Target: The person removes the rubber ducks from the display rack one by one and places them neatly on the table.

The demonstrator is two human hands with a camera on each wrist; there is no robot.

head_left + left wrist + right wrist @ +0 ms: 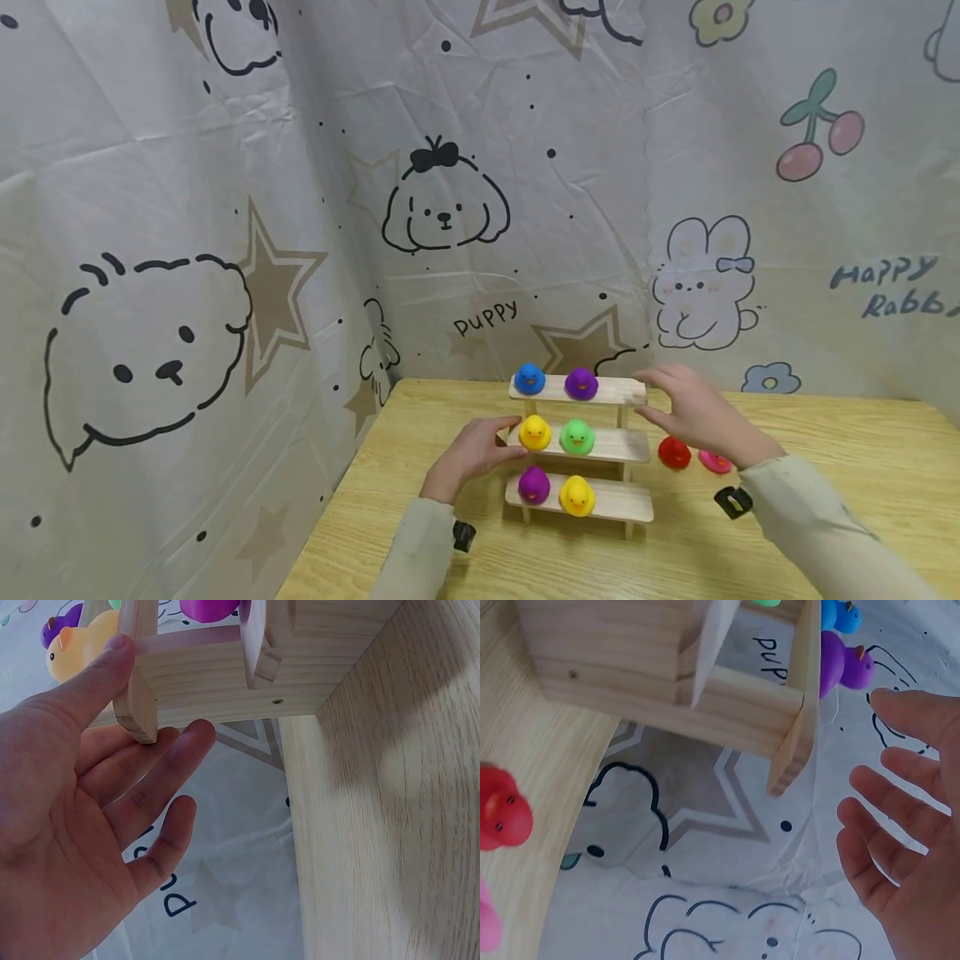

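Note:
A three-tier wooden stand (pixel 626 444) holds small rubber ducks in pairs. The top tier has a blue duck (pixel 529 379) and a purple duck (pixel 581 384); the middle, a yellow duck (pixel 535 433) and a green duck (pixel 577 437); the bottom, a purple duck (pixel 534 486) and a yellow duck (pixel 577 497). My left hand (pixel 472 450) grips the left end of the middle board, thumb (pixel 112 664) on one side and fingers (pixel 161 776) on the other. Beside the top board's right end, my right hand (pixel 907 817) is spread and holds nothing.
On the wood-grain table (pixel 375 508), a red duck (pixel 674 452) and a pink duck (pixel 716 462) lie right of the stand, near my right forearm. A white printed curtain (pixel 585 250) hangs behind the table and along its left side.

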